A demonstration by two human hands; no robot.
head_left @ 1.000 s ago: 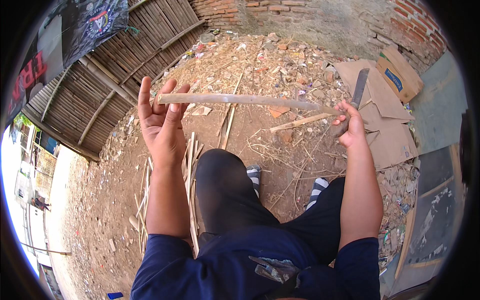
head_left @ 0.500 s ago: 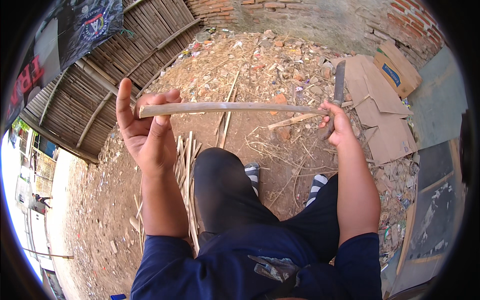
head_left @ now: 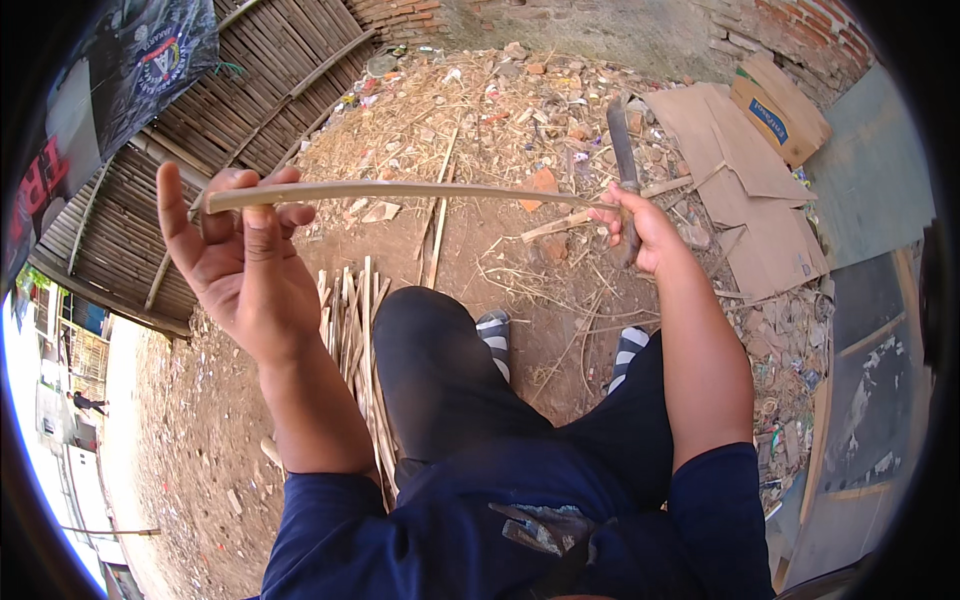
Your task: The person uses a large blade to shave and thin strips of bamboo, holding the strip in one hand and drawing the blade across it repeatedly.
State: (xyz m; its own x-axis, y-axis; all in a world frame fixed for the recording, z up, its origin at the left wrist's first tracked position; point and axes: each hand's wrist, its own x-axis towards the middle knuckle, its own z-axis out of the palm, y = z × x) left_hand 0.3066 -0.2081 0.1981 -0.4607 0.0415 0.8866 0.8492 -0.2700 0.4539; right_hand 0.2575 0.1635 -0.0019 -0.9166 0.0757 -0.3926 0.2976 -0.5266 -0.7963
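A long, pale bamboo strip [head_left: 400,189] is held out in front of me, bowed slightly upward along its length. Its left end is pinched between the thumb and fingers of my left hand [head_left: 245,270], with the index finger pointing up. My right hand [head_left: 652,232] is closed around the handle of a machete [head_left: 622,148], whose dark blade points away from me. The strip's right end meets the fingers of that same hand, beside the handle.
Several cut strips [head_left: 348,310] lie on the dirt beside my left knee. Rubble and dry shavings [head_left: 400,130] spread ahead toward a brick wall [head_left: 600,35]. Flattened cardboard [head_left: 735,190] and a cardboard box [head_left: 780,110] lie at the right. A bamboo fence [head_left: 285,70] stands at the left.
Both hands have moved left, the left one farther, with the strip. The strip now bows more, and the machete blade leans more to the left.
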